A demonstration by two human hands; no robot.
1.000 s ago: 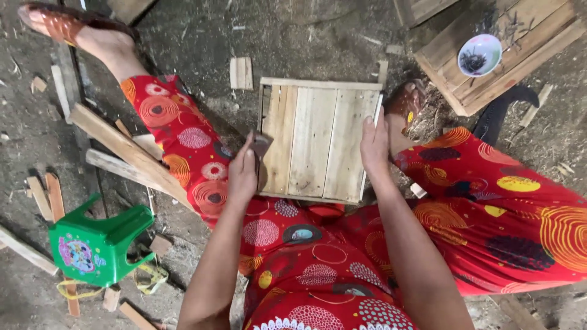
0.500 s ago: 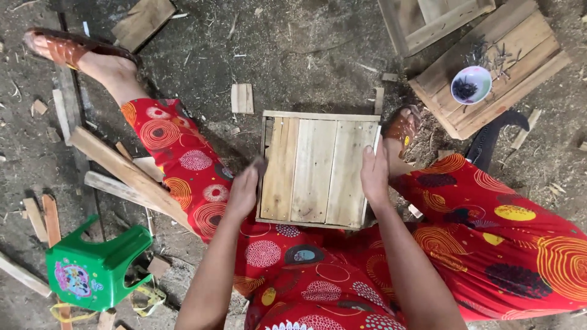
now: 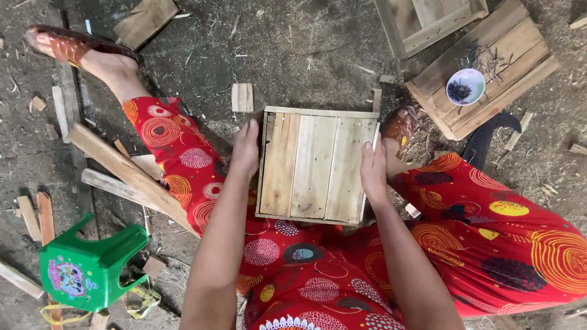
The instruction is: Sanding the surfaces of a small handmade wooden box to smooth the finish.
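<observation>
A small square wooden crate panel point(image 3: 315, 165) made of pale slats rests between my legs, which are covered in red patterned cloth. My left hand point(image 3: 246, 150) grips its left edge. On the opposite edge, my right hand point(image 3: 373, 168) holds the panel, fingers pressed against the side slat. Both of my feet wear brown sandals; the left foot point(image 3: 73, 49) stretches far to the upper left, the right foot point(image 3: 400, 125) sits just beyond the panel's right corner.
A white bowl of dark nails point(image 3: 465, 87) stands on a wooden crate point(image 3: 489, 67) at upper right, with loose nails beside it. A green plastic stool point(image 3: 85, 269) lies at lower left. Wood planks point(image 3: 122, 168) and offcuts point(image 3: 242, 98) litter the dirt floor.
The view has shifted so the panel sits lower and more central. Both hands have stayed on the panel's sides, the left one sliding up toward its top corner.
</observation>
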